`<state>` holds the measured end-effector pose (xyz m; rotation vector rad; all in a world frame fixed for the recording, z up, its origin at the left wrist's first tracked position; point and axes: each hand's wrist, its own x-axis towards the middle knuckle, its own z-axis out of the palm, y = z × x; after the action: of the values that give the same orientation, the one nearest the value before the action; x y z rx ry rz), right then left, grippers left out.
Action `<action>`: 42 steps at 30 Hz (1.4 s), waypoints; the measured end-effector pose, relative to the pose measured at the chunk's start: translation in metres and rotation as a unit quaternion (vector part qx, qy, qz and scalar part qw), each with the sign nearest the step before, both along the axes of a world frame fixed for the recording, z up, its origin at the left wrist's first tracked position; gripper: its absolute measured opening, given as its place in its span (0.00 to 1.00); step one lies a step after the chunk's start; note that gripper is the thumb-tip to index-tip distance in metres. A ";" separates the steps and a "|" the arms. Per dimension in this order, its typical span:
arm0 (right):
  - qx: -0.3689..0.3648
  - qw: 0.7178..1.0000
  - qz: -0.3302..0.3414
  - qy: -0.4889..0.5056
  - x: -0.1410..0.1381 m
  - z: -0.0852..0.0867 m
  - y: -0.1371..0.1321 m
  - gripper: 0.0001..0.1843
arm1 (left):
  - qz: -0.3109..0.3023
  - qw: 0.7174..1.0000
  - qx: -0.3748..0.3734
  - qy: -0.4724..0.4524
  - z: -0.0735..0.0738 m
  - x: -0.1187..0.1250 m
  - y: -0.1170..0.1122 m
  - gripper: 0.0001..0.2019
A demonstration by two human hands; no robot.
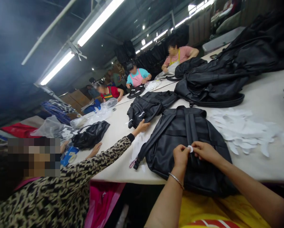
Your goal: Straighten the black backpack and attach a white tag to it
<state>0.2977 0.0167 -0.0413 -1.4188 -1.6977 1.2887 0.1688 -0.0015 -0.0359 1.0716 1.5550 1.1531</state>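
A black backpack (165, 142) lies on the table in front of me, its straps facing up. Over its middle strap (191, 126), my left hand (181, 155) and my right hand (203, 150) meet with fingers pinched. Between their fingertips shows a small white strip (190, 148), curled at the strap. Both hands seem to grip this strip. A bracelet circles my left wrist. Right of the backpack spreads a loose pile of white strips (246, 126).
At my left, a co-worker in a patterned sleeve (108, 155) reaches to another black backpack (146, 106). More black backpacks (210, 85) are heaped farther back. Several people sit across the long table (270, 167). Clear plastic bags (49, 126) lie at the left.
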 end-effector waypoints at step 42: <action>0.099 0.968 -0.229 -0.041 0.029 0.009 -0.027 0.13 | -0.034 0.998 0.056 -0.013 0.022 0.037 -0.008 0.09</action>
<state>0.3266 -0.0101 -0.0323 -1.6344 -1.3894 0.7951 0.2057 -0.0095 -0.0136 1.1701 1.4360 1.2153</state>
